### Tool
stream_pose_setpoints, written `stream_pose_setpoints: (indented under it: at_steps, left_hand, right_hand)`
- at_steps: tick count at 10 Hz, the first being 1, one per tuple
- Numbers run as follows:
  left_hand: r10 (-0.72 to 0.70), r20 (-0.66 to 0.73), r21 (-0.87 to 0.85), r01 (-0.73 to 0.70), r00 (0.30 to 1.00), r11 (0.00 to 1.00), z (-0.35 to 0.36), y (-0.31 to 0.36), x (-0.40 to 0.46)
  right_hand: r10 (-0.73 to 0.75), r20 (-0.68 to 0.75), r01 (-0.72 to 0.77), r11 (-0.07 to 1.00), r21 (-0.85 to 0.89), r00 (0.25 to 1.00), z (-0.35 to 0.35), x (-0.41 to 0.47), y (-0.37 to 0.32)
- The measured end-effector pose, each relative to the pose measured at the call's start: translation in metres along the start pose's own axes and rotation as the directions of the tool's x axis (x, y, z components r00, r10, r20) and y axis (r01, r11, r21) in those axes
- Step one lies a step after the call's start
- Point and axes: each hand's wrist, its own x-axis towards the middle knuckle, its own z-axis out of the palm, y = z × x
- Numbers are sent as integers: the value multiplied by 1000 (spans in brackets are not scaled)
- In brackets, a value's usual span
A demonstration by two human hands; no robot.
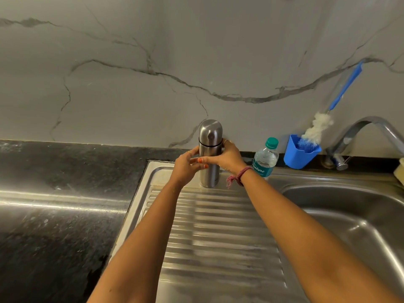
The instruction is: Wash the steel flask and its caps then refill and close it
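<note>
On the drainboard (218,226) the capped flask (209,154) stands upright, right hand (225,158) wrapped round its body, left hand (185,166) holding its other side

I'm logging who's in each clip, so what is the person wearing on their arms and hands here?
Both forearms are bare, with no sleeves in view. The right hand has a reddish-pink braided thread band tied at the wrist, loose ends hanging, a thin ring on one finger, and orange-painted nails. The left hand wears a thin ring too. No watch or gloves show.
</note>
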Motion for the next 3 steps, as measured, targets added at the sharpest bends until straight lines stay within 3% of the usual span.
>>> stream_pose_setpoints:
  at_steps: [3]
  left_hand:
    - [-37,-49,47,40,998,998,7,3,-9]
  right_hand:
    - [-4,15,4,1000,30,1000,-1,-17,-11]
